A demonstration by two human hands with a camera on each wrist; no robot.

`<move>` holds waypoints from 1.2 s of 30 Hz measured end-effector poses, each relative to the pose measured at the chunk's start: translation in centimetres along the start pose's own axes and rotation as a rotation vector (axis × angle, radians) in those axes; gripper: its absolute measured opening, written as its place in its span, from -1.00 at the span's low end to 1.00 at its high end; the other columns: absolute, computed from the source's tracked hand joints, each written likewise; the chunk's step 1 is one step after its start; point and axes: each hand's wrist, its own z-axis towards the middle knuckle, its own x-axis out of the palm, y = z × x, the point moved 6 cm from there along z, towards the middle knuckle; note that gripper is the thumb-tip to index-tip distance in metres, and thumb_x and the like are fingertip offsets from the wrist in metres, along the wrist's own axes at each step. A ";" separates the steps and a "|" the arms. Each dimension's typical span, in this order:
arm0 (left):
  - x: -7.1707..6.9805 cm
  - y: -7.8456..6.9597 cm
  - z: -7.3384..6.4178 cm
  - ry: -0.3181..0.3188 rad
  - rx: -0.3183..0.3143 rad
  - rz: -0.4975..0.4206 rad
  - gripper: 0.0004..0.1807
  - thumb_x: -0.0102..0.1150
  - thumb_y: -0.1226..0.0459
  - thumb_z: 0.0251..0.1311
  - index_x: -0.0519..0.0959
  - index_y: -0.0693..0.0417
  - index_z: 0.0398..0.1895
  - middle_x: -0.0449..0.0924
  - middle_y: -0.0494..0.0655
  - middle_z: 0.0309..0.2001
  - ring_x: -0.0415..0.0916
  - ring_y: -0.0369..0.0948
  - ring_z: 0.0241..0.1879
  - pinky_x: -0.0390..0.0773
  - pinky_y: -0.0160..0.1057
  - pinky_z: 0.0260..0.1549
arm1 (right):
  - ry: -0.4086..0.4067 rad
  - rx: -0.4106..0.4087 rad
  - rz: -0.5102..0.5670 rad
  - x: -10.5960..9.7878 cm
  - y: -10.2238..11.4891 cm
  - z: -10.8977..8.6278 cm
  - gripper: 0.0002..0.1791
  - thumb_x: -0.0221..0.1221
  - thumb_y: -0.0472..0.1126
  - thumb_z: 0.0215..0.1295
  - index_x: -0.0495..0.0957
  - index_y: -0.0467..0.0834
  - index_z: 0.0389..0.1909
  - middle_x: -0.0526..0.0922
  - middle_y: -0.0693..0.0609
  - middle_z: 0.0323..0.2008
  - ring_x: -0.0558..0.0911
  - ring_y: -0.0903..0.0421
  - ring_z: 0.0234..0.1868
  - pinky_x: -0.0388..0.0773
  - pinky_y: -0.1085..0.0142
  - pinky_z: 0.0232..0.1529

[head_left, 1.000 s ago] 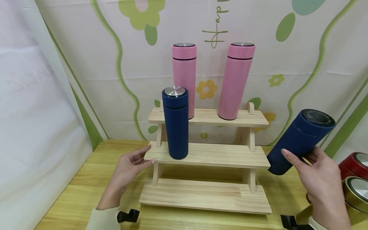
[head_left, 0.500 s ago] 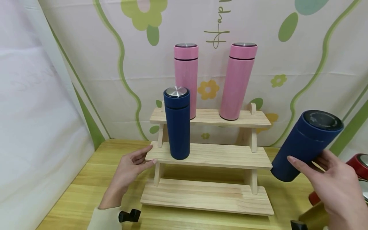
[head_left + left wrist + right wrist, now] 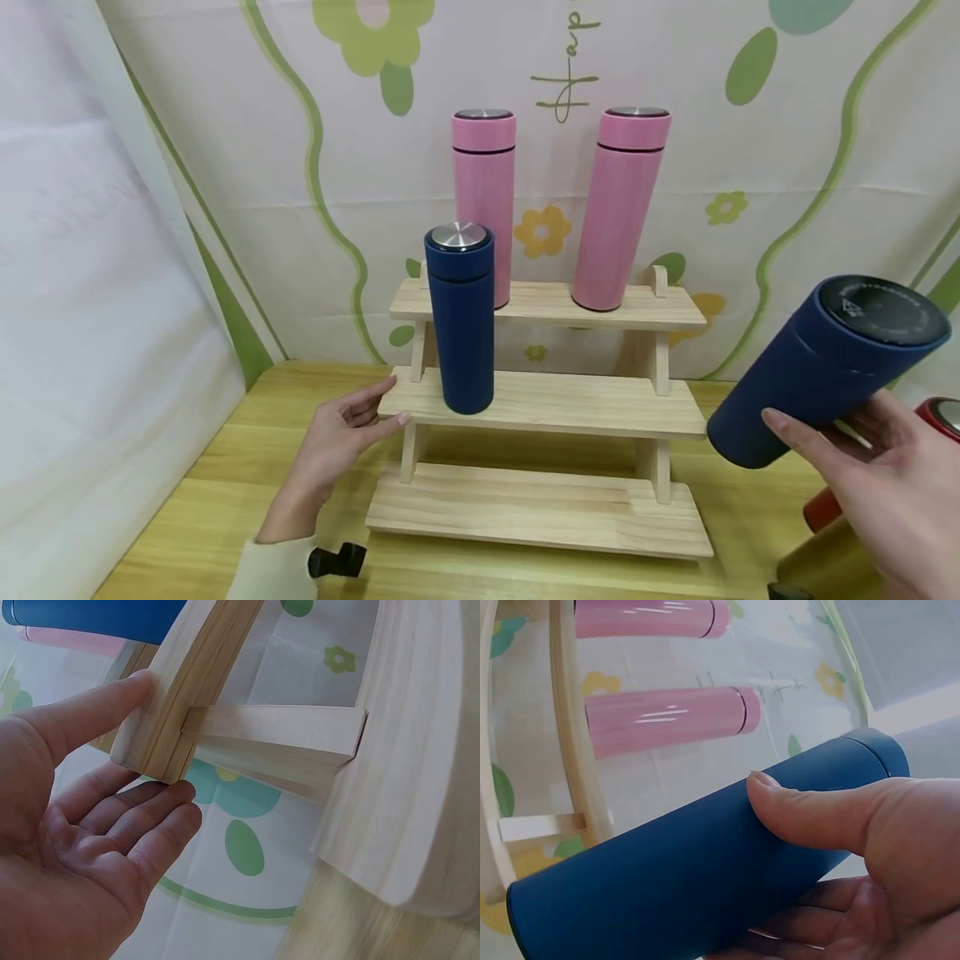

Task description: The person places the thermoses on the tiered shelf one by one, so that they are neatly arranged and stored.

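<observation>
My right hand [image 3: 892, 483] grips a dark blue thermos bottle [image 3: 810, 375], lifted beside the right end of the wooden step stand [image 3: 577, 402] and leaning so that its top tips right, towards the camera. In the right wrist view the thumb [image 3: 810, 814] lies along the side of the bottle, with the fingers behind it. My left hand [image 3: 341, 433] pinches the left end of the stand's middle shelf, thumb at the front edge and the other fingers behind and below. A second blue thermos [image 3: 462, 325] stands upright on that shelf, towards the left.
Two pink thermoses, one at left [image 3: 483, 192] and one at right [image 3: 621, 208], stand on the top shelf. Right of the stand, partly hidden by my right hand, are a red thermos [image 3: 941, 415] and a gold one [image 3: 836, 558]. A patterned cloth [image 3: 247, 167] hangs behind.
My right hand has moved right with the blue thermos, which now leans more, its top nearer the camera. The left hand stays at the middle shelf.
</observation>
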 end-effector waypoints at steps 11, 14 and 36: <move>-0.3 -0.3 -0.2 -0.020 0.010 0.022 -0.25 0.54 0.06 0.31 0.50 -0.11 0.54 0.39 -0.06 0.60 0.32 0.00 0.60 0.45 -0.01 0.51 | 0.175 0.100 0.043 2.1 2.2 -0.6 0.07 0.27 0.46 0.35 -0.04 0.38 0.74 0.15 -0.19 0.72 0.26 -0.44 0.59 0.15 -0.64 0.42; -0.2 -0.1 -0.2 -0.029 0.001 0.027 -0.26 0.54 0.07 0.31 0.50 -0.12 0.54 0.41 -0.06 0.59 0.33 0.00 0.60 0.43 0.01 0.52 | 0.252 0.070 0.039 3.2 2.9 -0.6 0.12 0.27 0.50 0.32 -0.06 0.33 0.76 0.15 -0.18 0.72 0.22 -0.42 0.62 0.21 -0.63 0.39; 0.2 0.3 -0.2 -0.058 -0.007 0.013 -0.28 0.54 0.09 0.31 0.53 -0.16 0.52 0.41 0.01 0.58 0.34 0.03 0.59 0.43 0.03 0.53 | 0.294 -0.235 0.052 6.8 7.6 0.5 -0.01 0.35 0.27 0.43 0.21 -0.06 0.70 0.52 -0.26 0.49 0.54 -0.25 0.47 0.73 0.21 0.23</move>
